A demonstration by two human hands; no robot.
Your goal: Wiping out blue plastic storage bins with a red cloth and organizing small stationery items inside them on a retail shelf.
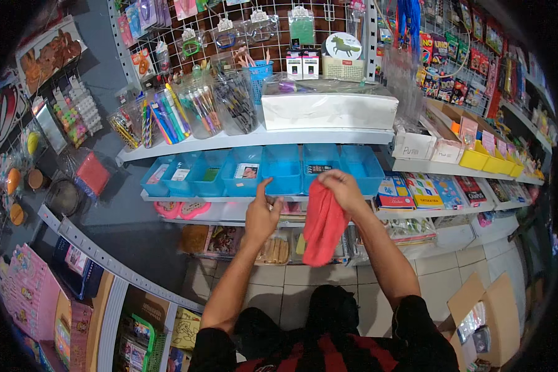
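Note:
A red cloth (pixel 324 228) hangs from my right hand (pixel 343 189), pinched at its top between the thumb and fingers. It drapes down in front of the shelf edge. My left hand (pixel 262 216) holds nothing; its index finger points up and its thumb stands apart. The fingertip is at the front of a light-blue plastic bin (pixel 281 172) with nothing visible inside; I cannot tell whether it touches. Behind my right hand, another blue bin (pixel 318 156) contains a small dark packaged item (pixel 319 169). To the left, a blue bin (pixel 242 186) holds small notebooks (pixel 247 170).
Above the bins, a white shelf (pixel 242 139) carries clear tubs of pens (pixel 235 100) and a long white box (pixel 330 111). Books (pixel 393 191) lie at the right. An opened cardboard box (pixel 497 321) stands on the tiled floor (pixel 316 279). A metal shelf edge (pixel 121 265) curves along the left.

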